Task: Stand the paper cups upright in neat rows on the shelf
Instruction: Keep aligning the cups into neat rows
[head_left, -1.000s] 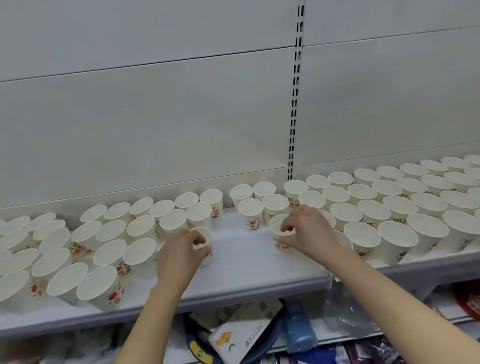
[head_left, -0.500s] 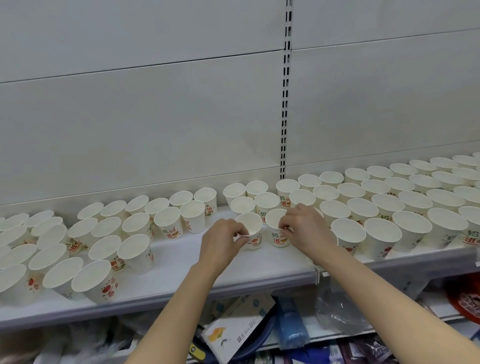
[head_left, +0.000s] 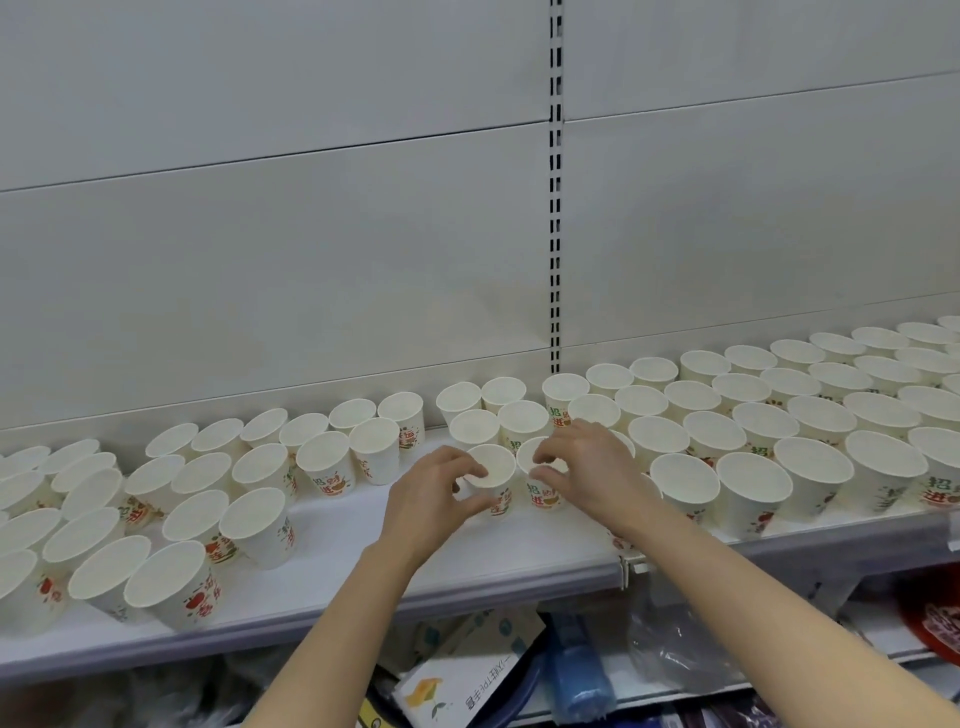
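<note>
Many white paper cups with red and green print stand upright on the white shelf. At the middle, my left hand has thumb and fingers around one cup, which stands on the shelf. My right hand pinches the rim of the neighbouring cup just to its right. Behind these two stand more cups in short rows. The right-hand cups form tidy rows; the left-hand cups are looser and lean.
A bare strip of shelf runs along the front edge between the two groups. The grey back panel with a slotted upright rises behind. Below the shelf lie a printed box, a blue pack and clear plastic bags.
My left hand carried its cup from the left group rightward and set it beside the cup under my right hand. My right hand stayed on its cup. The view shifted slightly left.
</note>
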